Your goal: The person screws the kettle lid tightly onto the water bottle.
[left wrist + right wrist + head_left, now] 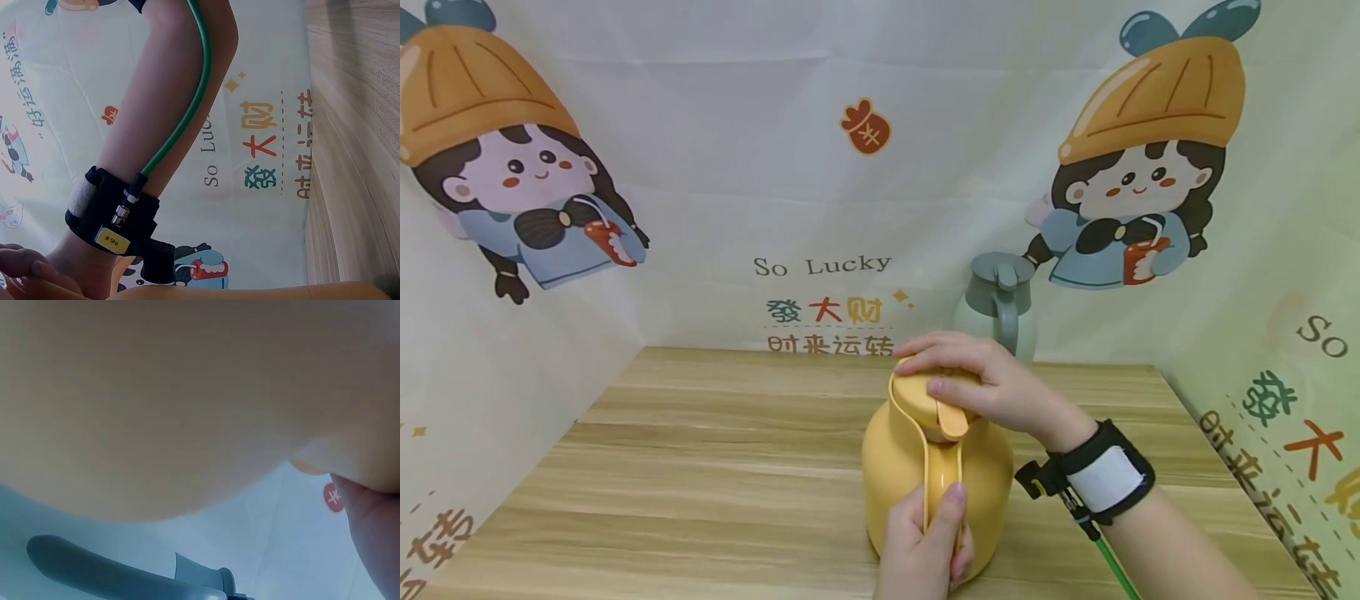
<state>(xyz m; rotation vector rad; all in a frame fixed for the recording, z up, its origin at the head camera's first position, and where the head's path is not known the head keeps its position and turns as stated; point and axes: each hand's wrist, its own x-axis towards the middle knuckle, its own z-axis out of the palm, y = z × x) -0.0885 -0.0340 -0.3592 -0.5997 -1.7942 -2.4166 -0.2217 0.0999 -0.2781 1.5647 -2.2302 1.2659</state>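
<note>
A yellow vacuum jug (880,467) stands upright on the wooden table, its handle towards me. My left hand (921,542) grips that handle low down, thumb lying along it. Over the top, my right hand (992,387) holds the lid (917,390), with fingers across the far side and thumb close to the lid's lever (952,421). The left wrist view shows the right forearm and a strip of the jug (250,294) along the bottom. In the right wrist view the jug's body (156,412) fills the upper part, with part of the right hand (375,531) at the right.
A pale green jug (1000,308) with a grey-green lid and handle stands behind the yellow one, by the back wall. Printed cloth (737,167) lines the walls around the table (700,467). A green cable (1116,567) trails from the right wrist's strap (1105,475).
</note>
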